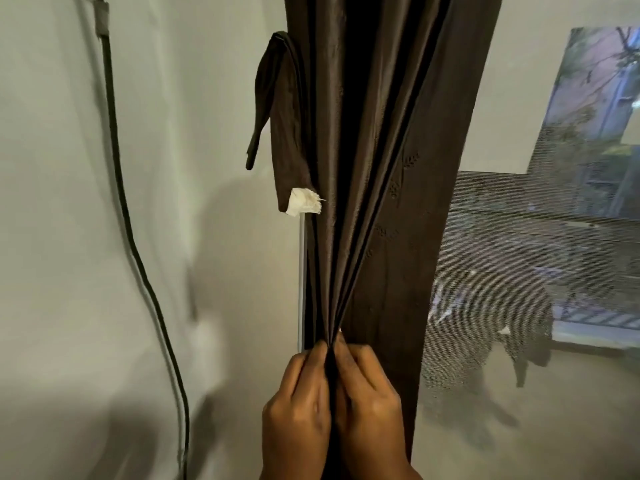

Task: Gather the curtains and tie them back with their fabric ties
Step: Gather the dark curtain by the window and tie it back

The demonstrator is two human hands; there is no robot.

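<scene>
At the bottom centre of the frame we see the left hand and the right hand side by side, knuckles nearly touching, fingers curled tight and pinching the folds of the dark brown curtain between them. The curtain runs up the middle of the frame, its pleats drawn together at the hands. At upper centre-left the fabric tie hangs loose against the curtain's left edge, a frayed white patch at its lower end. A black cable trails down the pale wall at left; a mesh window screen fills the right.
</scene>
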